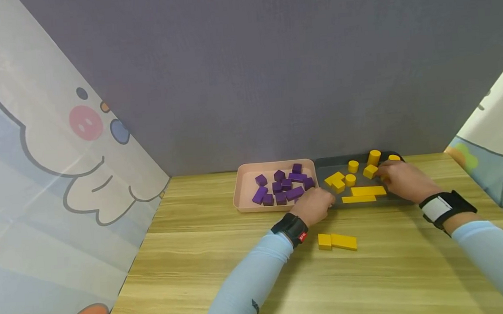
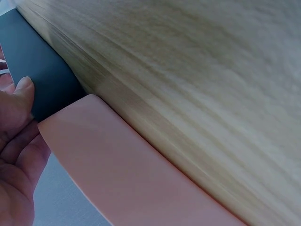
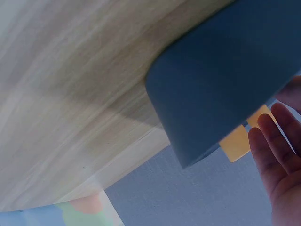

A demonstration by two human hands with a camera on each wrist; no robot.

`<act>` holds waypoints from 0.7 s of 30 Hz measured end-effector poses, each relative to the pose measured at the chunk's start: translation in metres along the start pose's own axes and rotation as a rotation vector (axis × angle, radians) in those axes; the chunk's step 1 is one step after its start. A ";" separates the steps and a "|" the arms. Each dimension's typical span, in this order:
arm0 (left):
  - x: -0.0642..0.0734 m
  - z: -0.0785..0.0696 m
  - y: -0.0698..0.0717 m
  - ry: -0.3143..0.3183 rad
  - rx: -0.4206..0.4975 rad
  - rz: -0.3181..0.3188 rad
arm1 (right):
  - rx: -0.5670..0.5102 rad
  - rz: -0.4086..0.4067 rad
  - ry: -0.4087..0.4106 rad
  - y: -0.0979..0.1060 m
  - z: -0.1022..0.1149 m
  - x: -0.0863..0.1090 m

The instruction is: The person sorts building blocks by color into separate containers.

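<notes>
My left hand (image 1: 314,206) grips the near-left corner of the dark tray (image 1: 392,199); in the left wrist view the thumb lies on the outside of its wall, next to the pink tray (image 2: 117,165). Over the right part of the dark tray, my right hand (image 1: 402,181) pinches a yellow cube (image 1: 370,171) at its fingertips. Yellow cylinders (image 1: 374,157), cubes (image 1: 338,186) and flat rectangular blocks (image 1: 368,191) lie in that tray. The right wrist view shows yellow pieces (image 3: 235,143) beside the fingers, partly hidden by the tray wall.
Several purple blocks (image 1: 260,195) lie in the pink tray, left of the dark one. On the wooden table (image 1: 188,257) in front are a yellow cube (image 1: 324,242) and a yellow rectangular block (image 1: 344,242), touching. A grey wall (image 1: 272,79) stands behind the trays.
</notes>
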State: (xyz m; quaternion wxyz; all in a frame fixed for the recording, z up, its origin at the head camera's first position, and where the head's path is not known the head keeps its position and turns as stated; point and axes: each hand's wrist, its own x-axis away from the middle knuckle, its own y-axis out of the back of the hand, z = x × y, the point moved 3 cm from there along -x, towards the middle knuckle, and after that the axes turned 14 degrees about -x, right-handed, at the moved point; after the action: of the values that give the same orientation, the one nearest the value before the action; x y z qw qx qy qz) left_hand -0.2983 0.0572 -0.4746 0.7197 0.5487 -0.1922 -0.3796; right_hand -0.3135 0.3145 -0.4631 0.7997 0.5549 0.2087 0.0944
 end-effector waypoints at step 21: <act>0.002 0.001 0.000 -0.003 0.010 -0.004 | -0.145 -0.226 0.147 -0.001 0.101 0.052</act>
State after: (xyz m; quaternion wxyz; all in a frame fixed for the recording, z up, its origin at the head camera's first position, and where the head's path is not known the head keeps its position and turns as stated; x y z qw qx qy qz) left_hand -0.2974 0.0555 -0.4744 0.7160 0.5521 -0.1940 -0.3807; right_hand -0.2224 0.2479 -0.4462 0.8258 0.4602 0.3205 0.0588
